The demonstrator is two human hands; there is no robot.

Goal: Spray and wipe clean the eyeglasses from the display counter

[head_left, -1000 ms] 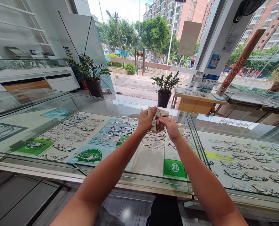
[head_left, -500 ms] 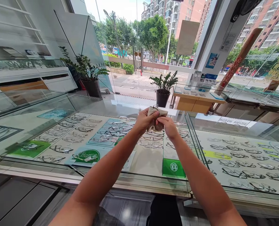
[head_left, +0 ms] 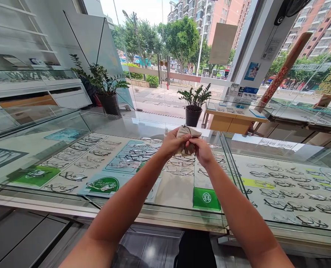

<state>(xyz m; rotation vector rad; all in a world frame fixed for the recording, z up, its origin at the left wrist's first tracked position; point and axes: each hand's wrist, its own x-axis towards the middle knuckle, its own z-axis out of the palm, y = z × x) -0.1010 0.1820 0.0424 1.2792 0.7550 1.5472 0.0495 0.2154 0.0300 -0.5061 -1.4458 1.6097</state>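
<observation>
Above the glass counter, my left hand (head_left: 173, 144) is closed on a bunched beige cloth (head_left: 192, 131), with the thumb pressed toward the middle. A pair of eyeglasses (head_left: 189, 149) is held between both hands; a thin dark rim and a round lens show below the fingers, and a dark piece of the frame curves over the cloth. My right hand (head_left: 203, 152) pinches the eyeglasses, its fingertips close to the left thumb. The cloth and the fingers hide much of the frame.
Beneath my hands stands a glass display case (head_left: 176, 199) with rows of eyeglasses and a green logo block (head_left: 206, 198). Another glass case (head_left: 293, 191) adjoins on the right. A small bottle (head_left: 166, 131) is behind my left hand. Potted plants (head_left: 193, 116) stand beyond.
The cloth has shifted in my hands, and more of its top now spreads to the right with a dark frame piece across it. My right hand has moved slightly right.
</observation>
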